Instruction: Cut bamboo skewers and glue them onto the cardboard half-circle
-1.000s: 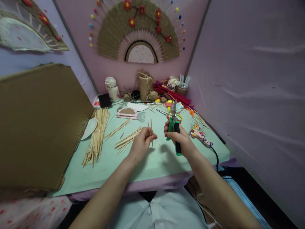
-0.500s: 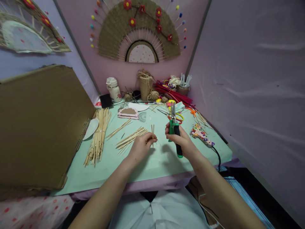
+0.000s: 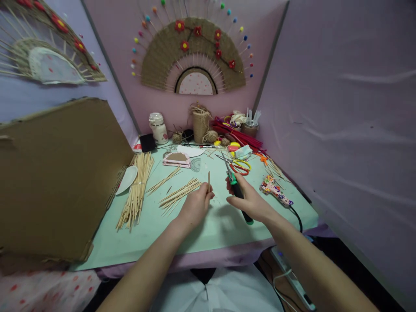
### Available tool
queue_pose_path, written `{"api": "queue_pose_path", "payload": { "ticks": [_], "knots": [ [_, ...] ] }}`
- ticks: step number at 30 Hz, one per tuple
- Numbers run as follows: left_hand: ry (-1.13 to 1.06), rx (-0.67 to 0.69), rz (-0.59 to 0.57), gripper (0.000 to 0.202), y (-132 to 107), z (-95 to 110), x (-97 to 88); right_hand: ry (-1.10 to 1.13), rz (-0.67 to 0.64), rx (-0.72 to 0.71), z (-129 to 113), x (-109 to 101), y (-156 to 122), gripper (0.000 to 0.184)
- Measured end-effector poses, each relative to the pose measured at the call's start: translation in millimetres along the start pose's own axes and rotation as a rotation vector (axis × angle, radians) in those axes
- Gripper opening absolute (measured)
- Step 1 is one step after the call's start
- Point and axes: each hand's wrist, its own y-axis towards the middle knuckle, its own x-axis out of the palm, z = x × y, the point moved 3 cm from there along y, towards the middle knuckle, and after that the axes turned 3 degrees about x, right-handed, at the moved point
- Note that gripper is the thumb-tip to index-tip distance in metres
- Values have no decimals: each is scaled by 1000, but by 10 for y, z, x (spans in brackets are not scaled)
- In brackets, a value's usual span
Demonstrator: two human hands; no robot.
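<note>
My left hand (image 3: 199, 200) is closed around thin wooden sticks (image 3: 209, 177) that stand up from its fingers just above the table; how many it holds is hard to make out. To its right, my right hand (image 3: 248, 197) grips a pair of pruning shears (image 3: 237, 187) with green and black handles, the metal blades pointing up and away from me. Left of my left hand lies a loose pile of sticks (image 3: 178, 193), with a smaller group of sticks (image 3: 164, 180) behind it. A thick bundle of sticks (image 3: 137, 190) rests farther left.
A cardboard sheet (image 3: 61, 182) stands at the left. Red-and-yellow scissors (image 3: 238, 166) and a patterned glue gun (image 3: 275, 190) with a cord lie to the right. A twine spool (image 3: 200, 125), a white bottle (image 3: 158, 128) and red pipe cleaners (image 3: 238, 133) line the back.
The shears have turned from upright and broadside to edge-on, tilting left. The sticks in my left hand, spread apart before, now line up together. The view has tipped slightly upward.
</note>
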Motion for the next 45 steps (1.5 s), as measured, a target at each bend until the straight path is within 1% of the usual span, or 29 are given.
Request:
{"api": "queue_pose_path", "payload": {
  "ticks": [5,9,12,14,17,19,20,21,22,25,29,34,36,39,41,45],
  "knots": [
    [-51,-20,-1,6,-27,36,20,-318,-11,46,-123,-113,-68,41],
    [-81,3,19,5,-45,68,34,-490,-18,60,-201,-198,-137,45],
    [-96,-4,-14,7,-48,39,80,-602,-44,58,-238,-252,-195,50],
    [-109,-12,-31,7,-45,15,104,-647,-71,38,-272,-284,-220,48],
    [-93,-13,-31,7,-38,10,108,-632,-67,52,-336,-346,-189,41],
    [-72,-7,-33,7,-38,22,101,-545,-14,91,-375,-390,-101,32],
    [-67,-6,-34,7,-40,28,97,-480,13,87,-396,-404,-39,26],
    [-68,-5,-35,7,-42,31,93,-410,38,57,-419,-408,33,21],
    [-72,-6,-33,8,-45,30,89,-343,58,-5,-447,-401,108,17],
    [-98,-3,-37,10,-50,14,75,-253,66,-194,-520,-324,314,16],
    [-164,-24,-74,10,-36,15,52,-334,13,-320,-591,-167,465,18],
    [-268,-127,-82,16,4,54,17,-449,-19,-390,-629,-79,511,16],
    [-285,-115,-94,16,18,48,13,-469,-17,-379,-627,-71,521,14],
    [-265,-24,-109,15,39,24,3,-481,-13,-359,-631,-60,530,11],
    [-204,30,-82,15,58,28,-25,-490,-13,-349,-639,-50,533,10],
    [-135,22,79,12,96,136,-122,-520,1,-310,-653,-32,528,10]
  ]
}}
